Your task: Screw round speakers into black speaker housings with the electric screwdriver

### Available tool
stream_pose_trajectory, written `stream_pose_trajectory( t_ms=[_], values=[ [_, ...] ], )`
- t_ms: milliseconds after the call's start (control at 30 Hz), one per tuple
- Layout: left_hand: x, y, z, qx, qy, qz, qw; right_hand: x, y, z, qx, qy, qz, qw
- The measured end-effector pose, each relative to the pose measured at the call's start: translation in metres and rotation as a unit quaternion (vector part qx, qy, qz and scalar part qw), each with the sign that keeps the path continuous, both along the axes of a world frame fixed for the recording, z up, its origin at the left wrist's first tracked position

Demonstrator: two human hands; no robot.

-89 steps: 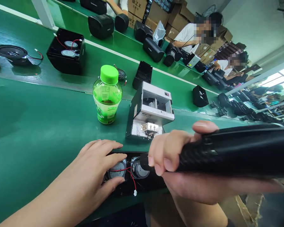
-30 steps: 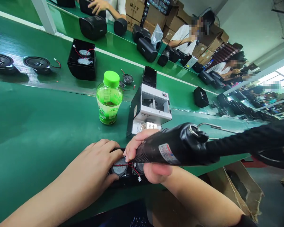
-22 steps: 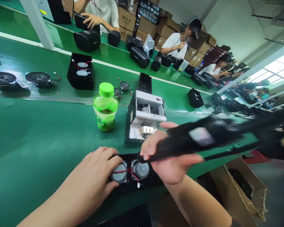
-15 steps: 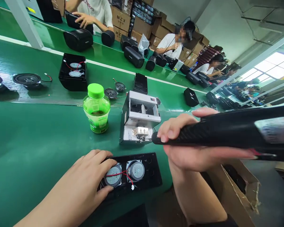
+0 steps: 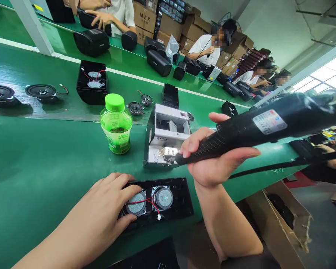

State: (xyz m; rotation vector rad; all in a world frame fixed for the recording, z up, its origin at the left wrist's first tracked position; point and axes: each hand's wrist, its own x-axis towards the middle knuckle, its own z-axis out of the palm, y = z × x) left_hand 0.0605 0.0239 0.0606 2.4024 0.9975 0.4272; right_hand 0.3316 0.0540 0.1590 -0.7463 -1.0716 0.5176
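My left hand [image 5: 109, 207] lies over the left end of a black speaker panel [image 5: 182, 201], its thumb and fingers curved around one of two round speaker drivers [image 5: 164, 198]. Red wires with a white connector [image 5: 159, 216] run between the drivers. In my right hand [image 5: 210, 160] is a black electric screwdriver [image 5: 240, 129], tilted, with a white label on its body. Its tip end reaches the front of a white-and-black screw feeder [image 5: 168, 140] behind the panel; whether the bit touches a screw there I cannot tell.
A green-capped bottle [image 5: 116, 125] stands left of the feeder. Loose speaker drivers [image 5: 42, 91] and an open speaker box [image 5: 92, 82] sit farther back. Co-workers [image 5: 207, 48] work across the bench. An open cardboard box [image 5: 285, 213] is at the lower right.
The screwdriver's rear end has swung up and away, and my right hand has shifted slightly left with it. My left hand stays on the panel. The view has shifted slightly.
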Motion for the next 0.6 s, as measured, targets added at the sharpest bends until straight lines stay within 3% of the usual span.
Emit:
stream_pose_trajectory(
  t_ms=[233, 300, 367, 500, 600],
  values=[
    [0.001, -0.005, -0.006, 0.012, 0.008, 0.006, 1.0, 0.01, -0.063, 0.028, -0.115, 0.018, 0.077, 0.99],
    [0.001, -0.005, -0.008, 0.011, 0.011, 0.008, 1.0, 0.012, -0.069, 0.035, -0.116, 0.005, 0.063, 0.991],
    [0.001, -0.005, -0.009, -0.001, 0.02, 0.01, 1.0, 0.01, -0.06, 0.035, -0.082, -0.011, 0.025, 0.996],
    [0.001, -0.001, -0.007, -0.031, 0.034, 0.017, 0.999, 0.005, -0.016, 0.018, 0.047, -0.028, -0.018, 0.998],
    [0.001, -0.001, -0.007, -0.043, 0.031, 0.019, 0.998, 0.005, 0.009, 0.007, 0.045, -0.041, -0.028, 0.998]
  ],
)
